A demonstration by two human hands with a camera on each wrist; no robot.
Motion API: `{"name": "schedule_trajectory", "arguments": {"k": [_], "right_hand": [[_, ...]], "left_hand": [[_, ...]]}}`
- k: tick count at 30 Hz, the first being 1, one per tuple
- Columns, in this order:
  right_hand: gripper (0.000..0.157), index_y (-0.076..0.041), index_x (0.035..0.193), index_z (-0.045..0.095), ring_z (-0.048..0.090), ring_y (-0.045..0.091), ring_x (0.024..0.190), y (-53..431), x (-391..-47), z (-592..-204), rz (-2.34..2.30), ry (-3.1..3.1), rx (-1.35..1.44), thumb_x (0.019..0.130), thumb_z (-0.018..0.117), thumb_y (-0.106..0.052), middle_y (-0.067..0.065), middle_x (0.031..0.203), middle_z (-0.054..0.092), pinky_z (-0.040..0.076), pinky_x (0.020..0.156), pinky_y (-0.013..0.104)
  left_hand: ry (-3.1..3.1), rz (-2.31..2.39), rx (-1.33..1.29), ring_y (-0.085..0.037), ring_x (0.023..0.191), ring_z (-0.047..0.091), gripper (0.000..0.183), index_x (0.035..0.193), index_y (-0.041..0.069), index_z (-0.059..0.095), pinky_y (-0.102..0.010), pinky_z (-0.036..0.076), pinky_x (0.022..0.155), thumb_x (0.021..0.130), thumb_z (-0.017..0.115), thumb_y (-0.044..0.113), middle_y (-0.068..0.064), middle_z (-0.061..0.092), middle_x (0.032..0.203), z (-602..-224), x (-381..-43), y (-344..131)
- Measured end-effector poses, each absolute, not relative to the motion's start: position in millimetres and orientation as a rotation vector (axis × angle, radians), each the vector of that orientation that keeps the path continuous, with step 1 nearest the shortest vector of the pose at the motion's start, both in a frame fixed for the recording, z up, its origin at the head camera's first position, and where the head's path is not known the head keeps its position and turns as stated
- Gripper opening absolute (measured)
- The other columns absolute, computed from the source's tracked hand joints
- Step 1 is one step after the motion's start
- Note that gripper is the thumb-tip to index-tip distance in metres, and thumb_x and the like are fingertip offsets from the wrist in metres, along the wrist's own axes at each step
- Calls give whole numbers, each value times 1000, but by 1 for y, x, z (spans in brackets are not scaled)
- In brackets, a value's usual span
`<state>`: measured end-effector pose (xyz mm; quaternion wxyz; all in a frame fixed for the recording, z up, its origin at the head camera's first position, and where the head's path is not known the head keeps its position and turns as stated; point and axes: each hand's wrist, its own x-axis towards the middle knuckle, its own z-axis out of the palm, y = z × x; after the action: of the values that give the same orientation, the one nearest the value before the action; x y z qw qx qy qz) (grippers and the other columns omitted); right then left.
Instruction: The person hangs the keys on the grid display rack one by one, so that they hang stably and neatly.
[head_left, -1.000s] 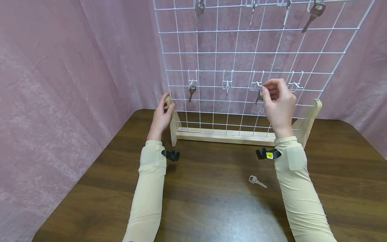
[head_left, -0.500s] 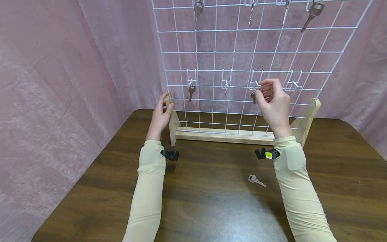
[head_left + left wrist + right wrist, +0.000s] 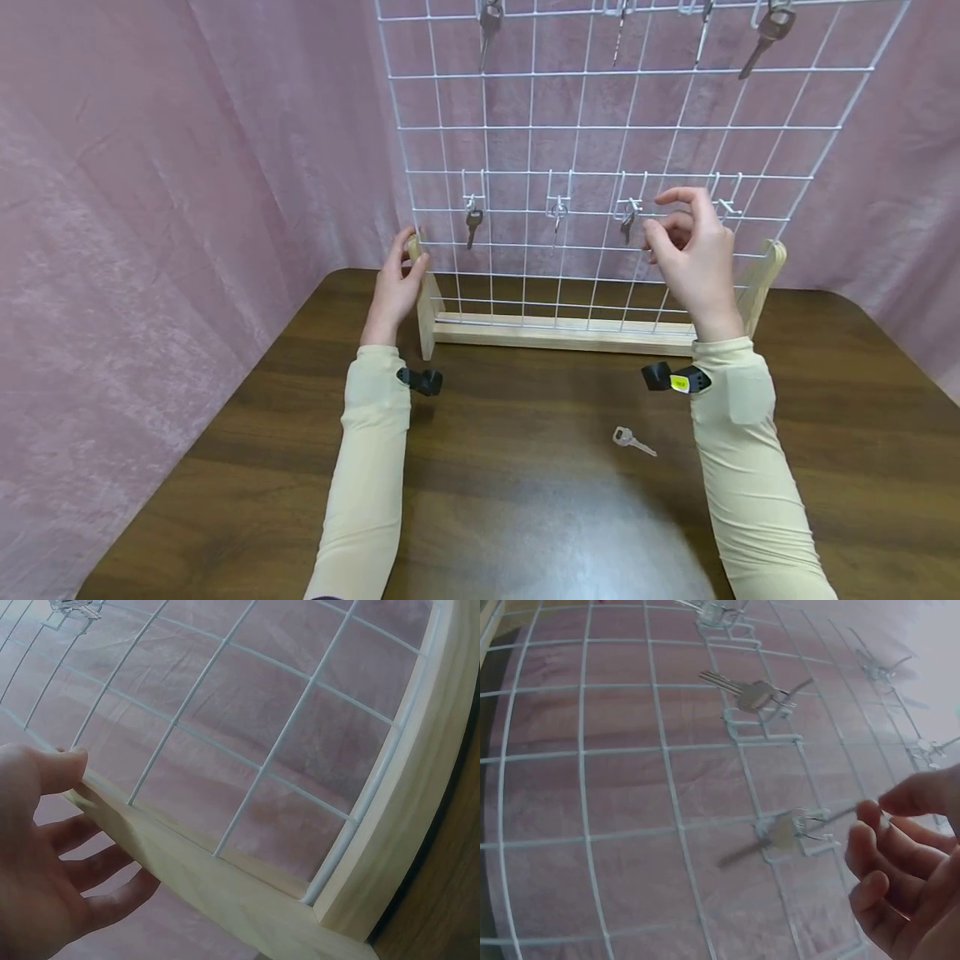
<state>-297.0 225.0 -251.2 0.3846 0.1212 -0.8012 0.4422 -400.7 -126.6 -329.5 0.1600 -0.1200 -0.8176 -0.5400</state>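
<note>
In the head view, my left hand (image 3: 395,287) holds the top of the left wooden upright (image 3: 426,321) of a rack. The left wrist view shows the thumb on one side of the wood (image 3: 187,862) and the fingers on the other. My right hand (image 3: 697,258) is just right of a metal key (image 3: 627,227) that hangs from the third lower hook (image 3: 628,204). Its fingers are loosely bent with nothing between them. In the right wrist view that key (image 3: 784,834) is blurred, and the fingertips are by the hook's tip; whether they touch it I cannot tell.
A white wire grid (image 3: 530,127) stands on the wooden base (image 3: 555,333). More keys hang on it, one at lower left (image 3: 473,223), one beside it (image 3: 557,213) and several along the top. A fourth lower hook (image 3: 727,206) bears no key. One loose key (image 3: 633,441) lies on the brown table (image 3: 510,467).
My right hand has let go of the key, which now hangs on the third hook, and has drawn back to the right. The left hand keeps its hold on the upright.
</note>
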Motion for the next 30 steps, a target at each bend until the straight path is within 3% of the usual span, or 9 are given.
{"name": "schedule_trajectory", "arguments": {"k": [10, 19, 26, 30], "right_hand": [[5, -7, 93, 66, 46, 0, 54, 244, -275, -264, 625, -2431, 657, 93, 60, -8, -2, 64, 58, 38, 54, 17], [12, -25, 91, 62, 49, -6, 67, 256, -266, -300, 277, -2898, 1282, 91, 63, -13, -17, 74, 57, 45, 62, 20], [18, -12, 100, 62, 57, 4, 79, 257, -265, -330, 347, -2984, 1418, 85, 71, -12, -7, 86, 63, 50, 71, 26], [23, -11, 101, 62, 58, 9, 81, 252, -265, -339, 349, -3037, 1455, 80, 73, -12, -3, 89, 64, 49, 71, 26]], "left_hand": [[-2339, -1554, -346, -41, 125, 52, 50, 148, 26, 32, -53, 46, 101, 101, 49, 25, -24, 47, 142, -329, -400, -127], [-2350, -1546, -345, -40, 125, 52, 50, 148, 29, 32, -53, 46, 100, 101, 49, 26, -24, 47, 142, -329, -400, -128], [-2343, -1554, -349, -40, 126, 51, 50, 148, 29, 32, -53, 46, 101, 102, 49, 27, -23, 47, 142, -330, -402, -127], [-2351, -1554, -346, -40, 126, 51, 50, 148, 29, 32, -53, 46, 101, 102, 49, 28, -23, 46, 143, -330, -401, -128]]}}
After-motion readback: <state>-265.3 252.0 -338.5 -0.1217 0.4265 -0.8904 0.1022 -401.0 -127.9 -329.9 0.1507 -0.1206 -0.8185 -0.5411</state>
